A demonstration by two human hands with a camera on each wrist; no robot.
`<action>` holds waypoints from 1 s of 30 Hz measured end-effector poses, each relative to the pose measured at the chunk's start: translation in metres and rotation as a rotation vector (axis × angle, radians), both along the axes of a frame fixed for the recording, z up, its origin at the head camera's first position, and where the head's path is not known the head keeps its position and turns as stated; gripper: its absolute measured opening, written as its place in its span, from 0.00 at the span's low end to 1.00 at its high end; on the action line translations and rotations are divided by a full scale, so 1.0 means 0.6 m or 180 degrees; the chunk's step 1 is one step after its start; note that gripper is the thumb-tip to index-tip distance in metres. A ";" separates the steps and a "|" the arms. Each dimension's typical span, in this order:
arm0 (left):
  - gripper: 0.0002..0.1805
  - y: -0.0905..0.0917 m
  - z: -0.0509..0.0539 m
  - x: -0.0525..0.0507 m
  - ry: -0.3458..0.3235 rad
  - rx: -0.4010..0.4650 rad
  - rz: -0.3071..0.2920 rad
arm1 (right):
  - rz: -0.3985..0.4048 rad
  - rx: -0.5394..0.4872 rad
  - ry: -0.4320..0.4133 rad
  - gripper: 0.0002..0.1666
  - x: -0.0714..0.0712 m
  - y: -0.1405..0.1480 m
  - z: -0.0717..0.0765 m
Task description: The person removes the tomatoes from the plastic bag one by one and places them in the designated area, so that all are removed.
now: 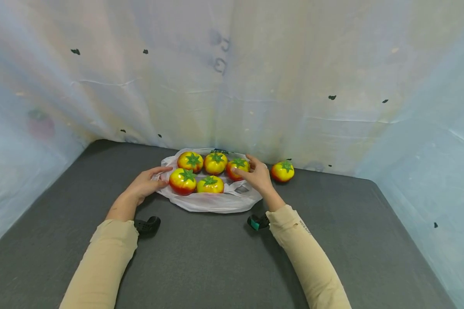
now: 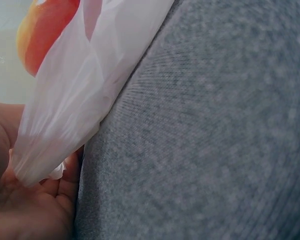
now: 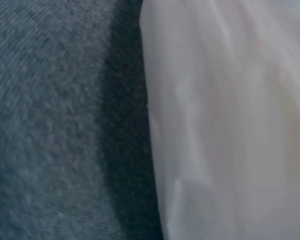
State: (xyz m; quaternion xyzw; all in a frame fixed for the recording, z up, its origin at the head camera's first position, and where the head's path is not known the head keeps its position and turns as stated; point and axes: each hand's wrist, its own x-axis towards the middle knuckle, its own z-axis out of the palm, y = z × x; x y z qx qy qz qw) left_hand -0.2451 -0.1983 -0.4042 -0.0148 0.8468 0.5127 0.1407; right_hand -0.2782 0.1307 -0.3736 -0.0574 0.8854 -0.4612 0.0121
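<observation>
White bag (image 1: pixel 216 205) lies partly inside the left grip (image 1: pixel 146 184).

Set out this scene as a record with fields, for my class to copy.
Surface: grey table
Container: white bag, open on top
In bag: five fruit, yellow and red, green tops
Outside: one fruit, right of bag
Left grip: on bag's left edge
Right grip: at rightmost fruit in bag, hold unclear
</observation>
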 end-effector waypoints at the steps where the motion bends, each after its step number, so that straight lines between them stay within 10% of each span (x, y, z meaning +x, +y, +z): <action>1: 0.31 0.000 0.000 0.000 0.0000 0.0008 -0.0002 | 0.0010 0.0011 0.0004 0.45 0.000 0.000 -0.001; 30: 0.32 0.000 -0.001 0.000 -0.0015 0.0024 0.0021 | -0.0109 0.0139 -0.0011 0.39 0.003 -0.003 -0.004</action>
